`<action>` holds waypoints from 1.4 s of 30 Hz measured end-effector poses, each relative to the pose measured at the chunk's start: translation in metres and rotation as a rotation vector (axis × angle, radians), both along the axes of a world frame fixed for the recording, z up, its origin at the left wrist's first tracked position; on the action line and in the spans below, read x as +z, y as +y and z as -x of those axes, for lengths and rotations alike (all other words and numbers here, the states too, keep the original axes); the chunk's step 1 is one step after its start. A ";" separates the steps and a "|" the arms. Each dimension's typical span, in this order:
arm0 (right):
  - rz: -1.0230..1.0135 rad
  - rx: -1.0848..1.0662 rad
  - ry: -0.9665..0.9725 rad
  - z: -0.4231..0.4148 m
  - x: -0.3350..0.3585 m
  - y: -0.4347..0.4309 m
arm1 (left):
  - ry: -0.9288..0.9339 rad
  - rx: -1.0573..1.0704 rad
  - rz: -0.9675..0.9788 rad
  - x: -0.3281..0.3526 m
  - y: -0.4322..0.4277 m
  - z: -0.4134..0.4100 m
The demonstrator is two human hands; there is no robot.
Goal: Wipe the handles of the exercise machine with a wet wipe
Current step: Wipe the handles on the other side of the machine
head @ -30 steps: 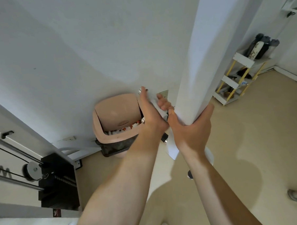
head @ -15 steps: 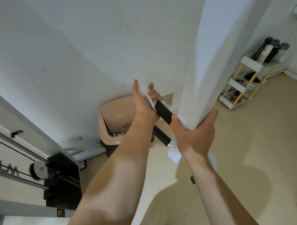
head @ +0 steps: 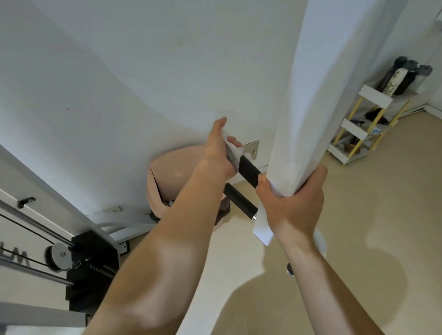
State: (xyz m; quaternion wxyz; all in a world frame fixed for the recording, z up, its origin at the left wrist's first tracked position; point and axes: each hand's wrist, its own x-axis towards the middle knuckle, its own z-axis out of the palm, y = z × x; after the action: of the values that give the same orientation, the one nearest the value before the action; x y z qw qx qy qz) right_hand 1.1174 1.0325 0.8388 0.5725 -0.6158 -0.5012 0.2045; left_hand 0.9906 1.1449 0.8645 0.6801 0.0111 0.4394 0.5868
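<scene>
The left hand is wrapping a white wet wipe around the outer end of the upper black handle, fingers curling over the top and thumb pointing up along the wall side, so the hand is clamping the wipe onto the grip. The right hand is closing around the lower end of the white upright post of the exercise machine, fingers and thumb pressing on opposite faces, apparently bracing it. The upper handle is sticking out from the post toward the wall, and a second black handle is lying just below it, bare, with a silver end cap near the post. The wipe is looking thin, limp and damp (it is bunching into folds under the fingers), so it will likely slide and roll up unless the whole palm is pressing it flat around the grip. The handles are looking like stiff bars in a matte foam or rubber sleeve, which should drag on the wipe rather than slip, so a twisting squeeze along the length seems the better hold than a fingertip pinch. The post is looking rigid and heavy enough to take the push. A pink bin is sitting on the floor behind the left forearm, and a weight stack with a pulley is standing at the lower left.
</scene>
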 end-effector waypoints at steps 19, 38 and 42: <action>-0.004 -0.072 0.002 0.005 0.002 0.004 | -0.067 0.028 -0.068 -0.003 0.001 0.002; 0.028 -0.054 -0.025 0.002 0.001 0.008 | -0.154 0.040 -0.121 -0.012 0.000 -0.003; 0.025 -0.097 -0.022 0.001 0.001 0.011 | -0.504 -0.010 -0.391 -0.040 -0.010 -0.021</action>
State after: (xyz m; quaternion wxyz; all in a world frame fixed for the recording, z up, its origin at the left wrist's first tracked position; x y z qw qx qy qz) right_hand 1.1162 1.0431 0.8401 0.5683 -0.6489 -0.4744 0.1759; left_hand 1.0112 1.1348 0.8243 0.7555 -0.0019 0.1360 0.6409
